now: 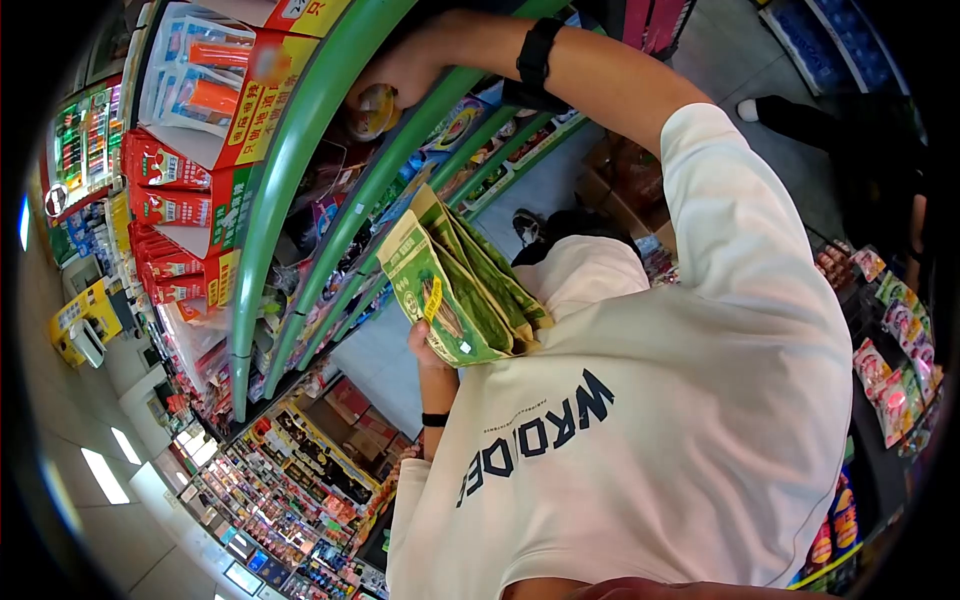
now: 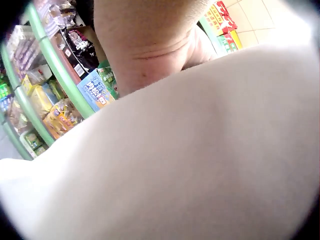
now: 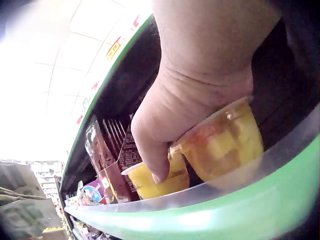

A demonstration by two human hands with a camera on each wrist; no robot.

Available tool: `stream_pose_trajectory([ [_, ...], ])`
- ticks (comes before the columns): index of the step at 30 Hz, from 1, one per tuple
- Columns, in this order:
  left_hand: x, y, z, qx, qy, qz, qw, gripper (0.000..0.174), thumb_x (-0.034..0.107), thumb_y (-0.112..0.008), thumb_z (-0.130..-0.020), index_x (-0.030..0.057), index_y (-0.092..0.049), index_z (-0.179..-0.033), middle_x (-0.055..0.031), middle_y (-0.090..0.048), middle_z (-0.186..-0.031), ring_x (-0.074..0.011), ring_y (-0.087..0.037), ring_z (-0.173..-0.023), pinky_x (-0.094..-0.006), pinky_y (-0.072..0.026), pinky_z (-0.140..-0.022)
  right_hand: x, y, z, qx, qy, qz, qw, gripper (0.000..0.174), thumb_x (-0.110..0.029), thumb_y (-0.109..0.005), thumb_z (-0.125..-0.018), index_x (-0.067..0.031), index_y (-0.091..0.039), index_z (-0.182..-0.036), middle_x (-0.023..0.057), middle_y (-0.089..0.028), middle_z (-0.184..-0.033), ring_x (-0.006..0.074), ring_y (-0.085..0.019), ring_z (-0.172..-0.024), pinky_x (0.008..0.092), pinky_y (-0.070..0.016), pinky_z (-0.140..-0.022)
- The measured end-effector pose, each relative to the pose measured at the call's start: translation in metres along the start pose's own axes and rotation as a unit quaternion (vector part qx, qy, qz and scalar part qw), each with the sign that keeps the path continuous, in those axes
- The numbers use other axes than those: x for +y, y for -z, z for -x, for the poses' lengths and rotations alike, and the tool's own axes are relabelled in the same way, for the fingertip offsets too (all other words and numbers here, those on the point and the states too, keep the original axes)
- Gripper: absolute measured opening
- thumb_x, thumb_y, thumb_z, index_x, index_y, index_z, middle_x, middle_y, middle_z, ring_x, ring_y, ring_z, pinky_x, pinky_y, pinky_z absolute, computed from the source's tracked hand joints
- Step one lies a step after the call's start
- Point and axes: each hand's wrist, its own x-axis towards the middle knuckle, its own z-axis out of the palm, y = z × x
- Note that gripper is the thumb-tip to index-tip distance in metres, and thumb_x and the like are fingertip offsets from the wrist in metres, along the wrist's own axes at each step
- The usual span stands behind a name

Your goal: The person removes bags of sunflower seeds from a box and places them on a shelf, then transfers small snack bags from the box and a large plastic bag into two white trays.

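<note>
Green packs [image 1: 440, 300] are in our left hand [image 1: 424, 343], its fingers gripping the side edge of the bunch in front of our white shirt [image 1: 650, 350]. Left wrist view is mostly white cloth, so we can't check that grip there.

Right hand [image 3: 185, 95] is inside the shelf, over two yellow cups. As the right wrist view has it: thumb bent down against the left cup [image 3: 172, 184], palm over the rim of the right cup [image 3: 230, 145]. Other fingers are hidden, so we can't tell whether they've closed on either one. Both cups sit behind the clear lip [image 3: 285, 155] of the green rail [image 3: 200, 220], brown packaging [image 3: 115, 185] just beside the left cup.

Step looks like picking out a cup. Our take: commit to one cup, thumb one side, fingertips opposite, just under the rim. Light squeeze; walls look like thin plastic and could buckle. Lift until the base clears the lip, then draw out; a straight pull would probably snag. Mind the neighbour, the thumb could drag it along. Packs are fanned loosely, so a firm left grip matters when we lean.
</note>
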Motion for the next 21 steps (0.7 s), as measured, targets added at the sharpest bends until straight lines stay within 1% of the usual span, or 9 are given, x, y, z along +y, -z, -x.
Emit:
stream_pose_trajectory([
  [4, -0.002, 0.005, 0.001, 0.010, -0.017, -0.004, 1.000, 0.078, 0.030, -0.070, -0.082, -0.0019, -0.040, -0.146, -0.0172, -0.056, -0.138, -0.0324, -0.059, -0.121, -0.0449, -0.0505, -0.102, 0.000, -0.008, 0.002, 0.033, 0.027, 0.009, 0.999, 0.059, -0.012, -0.072, -0.077, -0.0157, -0.054, -0.133, 0.0127, -0.062, -0.123, 0.0308, -0.059, -0.115, 0.0433, -0.0476, -0.095],
  [6, -0.003, 0.007, 0.000, 0.015, -0.031, -0.003, 0.999, 0.077, 0.030, -0.070, -0.083, -0.0024, -0.040, -0.146, -0.0174, -0.056, -0.138, -0.0321, -0.060, -0.120, -0.0441, -0.0514, -0.100, 0.000, -0.015, 0.016, 0.216, 0.049, 0.068, 0.973, 0.064, -0.017, -0.076, -0.077, -0.0113, -0.051, -0.136, 0.0158, -0.060, -0.127, 0.0318, -0.057, -0.120, 0.0454, -0.0477, -0.096],
  [7, -0.003, 0.006, -0.002, 0.007, -0.025, -0.001, 1.000, 0.077, 0.030, -0.070, -0.083, -0.0031, -0.040, -0.145, -0.0179, -0.057, -0.137, -0.0319, -0.061, -0.119, -0.0437, -0.0521, -0.099, -0.002, -0.008, 0.020, 0.212, 0.054, 0.069, 0.973, 0.064, -0.017, -0.076, -0.077, -0.0113, -0.051, -0.136, 0.0158, -0.060, -0.127, 0.0318, -0.057, -0.120, 0.0454, -0.0477, -0.096],
  [9, -0.004, 0.006, -0.001, -0.003, -0.010, 0.013, 1.000, 0.075, 0.032, -0.070, -0.084, -0.0046, -0.042, -0.144, -0.0193, -0.059, -0.135, -0.0317, -0.063, -0.116, -0.0432, -0.0534, -0.097, -0.005, 0.015, 0.030, 0.023, -0.185, -0.009, 0.982, 0.072, -0.024, -0.079, -0.076, -0.0055, -0.049, -0.138, 0.0188, -0.057, -0.133, 0.0334, -0.056, -0.122, 0.0452, -0.0478, -0.099],
  [12, -0.006, 0.004, -0.006, -0.011, -0.001, 0.022, 1.000, 0.073, 0.031, -0.069, -0.084, -0.0045, -0.043, -0.143, -0.0195, -0.059, -0.134, -0.0318, -0.063, -0.114, -0.0435, -0.0534, -0.097, -0.058, 0.060, 0.074, -0.086, -0.161, 0.047, 0.982, 0.060, -0.035, -0.069, -0.083, -0.0067, -0.056, -0.134, 0.0214, -0.060, -0.133, 0.0368, -0.058, -0.120, 0.0432, -0.0468, -0.100],
  [13, -0.008, 0.005, -0.007, 0.006, -0.001, 0.023, 1.000, 0.072, 0.031, -0.069, -0.083, -0.0041, -0.044, -0.142, -0.0193, -0.060, -0.132, -0.0321, -0.064, -0.112, -0.0431, -0.0536, -0.097, -0.056, 0.052, 0.083, -0.091, -0.158, 0.049, 0.982, 0.060, -0.035, -0.069, -0.083, -0.0067, -0.056, -0.134, 0.0214, -0.060, -0.133, 0.0368, -0.058, -0.120, 0.0432, -0.0468, -0.100],
  [15, -0.010, 0.014, -0.009, 0.008, 0.001, 0.009, 1.000, 0.072, 0.033, -0.067, -0.085, -0.0036, -0.044, -0.143, -0.0188, -0.059, -0.134, -0.0324, -0.062, -0.116, -0.0437, -0.0512, -0.100, -0.049, 0.030, 0.093, 0.169, -0.077, 0.047, 0.982, 0.074, -0.028, -0.076, -0.075, -0.0052, -0.050, -0.139, 0.0250, -0.061, -0.129, 0.0385, -0.060, -0.117, 0.0446, -0.0470, -0.099],
  [19, -0.009, 0.021, -0.014, -0.012, 0.016, 0.015, 1.000, 0.073, 0.034, -0.067, -0.085, -0.0031, -0.044, -0.143, -0.0180, -0.059, -0.135, -0.0327, -0.061, -0.118, -0.0444, -0.0498, -0.102, -0.043, 0.024, 0.082, 0.165, -0.100, -0.011, 0.981, 0.082, -0.027, -0.078, -0.074, -0.0059, -0.043, -0.144, 0.0266, -0.061, -0.127, 0.0396, -0.060, -0.116, 0.0448, -0.0477, -0.098],
  [21, -0.004, 0.022, -0.016, -0.017, 0.035, 0.025, 0.999, 0.073, 0.033, -0.068, -0.084, -0.0029, -0.043, -0.143, -0.0179, -0.059, -0.135, -0.0327, -0.061, -0.117, -0.0445, -0.0502, -0.101, -0.054, 0.030, 0.091, 0.080, -0.221, -0.013, 0.972, 0.080, -0.022, -0.077, -0.075, -0.0041, -0.042, -0.144, 0.0309, -0.060, -0.125, 0.0447, -0.058, -0.116, 0.0431, -0.0486, -0.099],
])
